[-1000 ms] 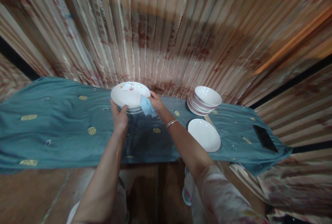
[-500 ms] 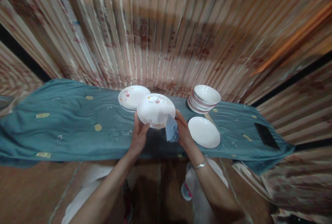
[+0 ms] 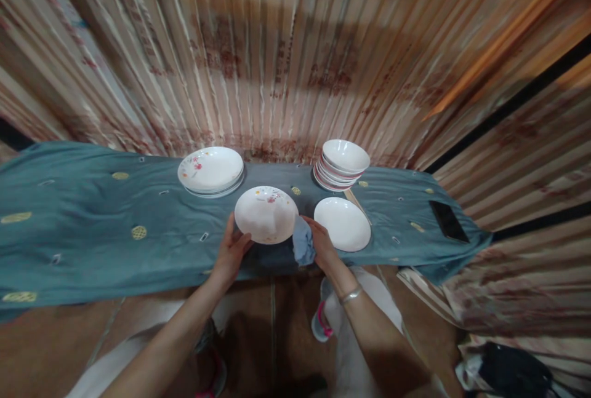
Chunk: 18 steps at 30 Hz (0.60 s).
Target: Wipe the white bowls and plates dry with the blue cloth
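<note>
Left hand (image 3: pixel 230 253): fingers gripping left edge of flower-patterned plate (image 3: pixel 266 216). Right hand (image 3: pixel 324 246): fingers closed on blue cloth (image 3: pixel 303 242) at that plate's right edge; white plate (image 3: pixel 342 223) nearby

Left hand (image 3: pixel 231 254) grips the near left rim of a floral plate (image 3: pixel 266 216), held face up over the table (image 3: pixel 99 250). Right hand (image 3: pixel 323 245) is at the right rim with a crumpled blue cloth (image 3: pixel 303 242); a silver bracelet (image 3: pixel 351 294) is on that wrist. Table covered in teal fabric with yellow motifs. A plate stack (image 3: pixel 215 169) stands behind and left of the held plate. To the right: a bowl stack (image 3: pixel 342 167), with a white plate (image 3: pixel 342 224) in front. Farther right lies a flat black object (image 3: pixel 449 221). Pleated curtain (image 3: pixel 268 66) behind.
</note>
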### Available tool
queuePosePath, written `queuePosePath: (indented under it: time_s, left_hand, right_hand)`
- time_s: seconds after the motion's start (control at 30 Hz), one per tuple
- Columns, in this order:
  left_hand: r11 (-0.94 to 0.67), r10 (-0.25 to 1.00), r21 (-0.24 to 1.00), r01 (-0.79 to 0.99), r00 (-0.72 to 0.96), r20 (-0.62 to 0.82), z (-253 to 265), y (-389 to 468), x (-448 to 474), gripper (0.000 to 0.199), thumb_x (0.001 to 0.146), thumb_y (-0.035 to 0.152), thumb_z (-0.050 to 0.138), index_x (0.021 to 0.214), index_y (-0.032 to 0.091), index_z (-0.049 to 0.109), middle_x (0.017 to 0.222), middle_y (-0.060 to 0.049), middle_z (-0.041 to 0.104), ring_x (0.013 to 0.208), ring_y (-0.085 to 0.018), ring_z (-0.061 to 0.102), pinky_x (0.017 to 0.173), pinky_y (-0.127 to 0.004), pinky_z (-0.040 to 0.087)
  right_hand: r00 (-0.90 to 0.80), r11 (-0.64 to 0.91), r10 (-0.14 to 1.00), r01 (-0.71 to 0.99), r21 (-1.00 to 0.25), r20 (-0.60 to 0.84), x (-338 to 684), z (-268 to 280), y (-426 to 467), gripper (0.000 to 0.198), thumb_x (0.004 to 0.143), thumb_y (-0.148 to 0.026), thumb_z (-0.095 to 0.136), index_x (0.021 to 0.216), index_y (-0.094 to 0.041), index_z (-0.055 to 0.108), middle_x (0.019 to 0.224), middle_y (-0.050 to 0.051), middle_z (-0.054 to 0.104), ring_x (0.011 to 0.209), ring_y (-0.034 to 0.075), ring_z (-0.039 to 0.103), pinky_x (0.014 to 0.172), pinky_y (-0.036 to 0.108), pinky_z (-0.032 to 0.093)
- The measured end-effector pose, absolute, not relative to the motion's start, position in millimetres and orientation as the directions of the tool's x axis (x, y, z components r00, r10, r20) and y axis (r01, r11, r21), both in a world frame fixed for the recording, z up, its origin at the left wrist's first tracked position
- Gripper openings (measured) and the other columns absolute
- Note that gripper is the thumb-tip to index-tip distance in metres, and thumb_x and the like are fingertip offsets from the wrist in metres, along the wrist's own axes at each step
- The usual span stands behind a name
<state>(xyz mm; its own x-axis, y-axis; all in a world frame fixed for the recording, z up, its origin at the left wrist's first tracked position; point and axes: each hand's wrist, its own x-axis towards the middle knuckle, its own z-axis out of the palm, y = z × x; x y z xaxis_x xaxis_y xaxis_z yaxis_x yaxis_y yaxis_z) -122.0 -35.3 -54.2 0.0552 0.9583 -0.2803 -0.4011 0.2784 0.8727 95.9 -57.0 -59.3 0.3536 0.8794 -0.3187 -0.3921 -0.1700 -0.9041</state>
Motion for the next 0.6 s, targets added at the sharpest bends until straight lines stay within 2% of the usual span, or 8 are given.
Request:
queuePosePath:
  time_s: [0.17,0.3,0.47,0.6]
  left_hand:
    - [0.278,0.959,0.879,-0.387,0.058,-0.278,-52,-33,-125,0.106,0.066,0.027,0.083,0.157,0.03,0.03,0.112,-0.005,0.074,0.108,-0.024,0.068,0.093,-0.035,0.057]
    - [0.291,0.955,0.873,-0.392,0.07,-0.287,-52,-33,-125,0.104,0.066,0.025,0.083,0.156,0.031,0.032,0.112,-0.004,0.074,0.107,-0.022,0.068,0.09,-0.031,0.058]
    - [0.306,0.949,0.87,-0.387,0.051,-0.311,-49,-33,-124,0.105,0.066,0.022,0.081,0.157,0.031,0.031,0.105,-0.002,0.075,0.102,-0.02,0.069,0.088,-0.029,0.058]
    - [0.297,0.953,0.873,-0.387,0.066,-0.295,-48,-33,-123,0.103,0.066,0.022,0.08,0.157,0.031,0.032,0.104,-0.002,0.075,0.101,-0.02,0.069,0.089,-0.03,0.057]
  right_hand:
    - [0.34,-0.185,0.879,-0.403,-0.896,-0.335,105,-62,-63,0.041,0.061,-0.039,0.078,0.096,-0.02,0.072,0.081,0.0,0.078,0.081,0.02,0.073,0.078,0.032,0.057]
    - [0.361,-0.183,0.878,-0.355,-0.917,-0.315,108,-64,-69,0.044,0.062,-0.044,0.079,0.099,-0.021,0.072,0.086,0.002,0.078,0.092,0.022,0.074,0.085,0.035,0.057]
    - [0.372,-0.178,0.873,-0.358,-0.917,-0.315,110,-59,-75,0.047,0.057,-0.051,0.082,0.092,-0.02,0.074,0.083,0.003,0.079,0.088,0.025,0.074,0.082,0.037,0.058]
    - [0.315,-0.141,0.915,-0.339,-0.93,-0.253,110,-48,-75,0.043,0.062,-0.056,0.08,0.084,-0.02,0.074,0.08,0.003,0.077,0.087,0.024,0.072,0.081,0.035,0.056]
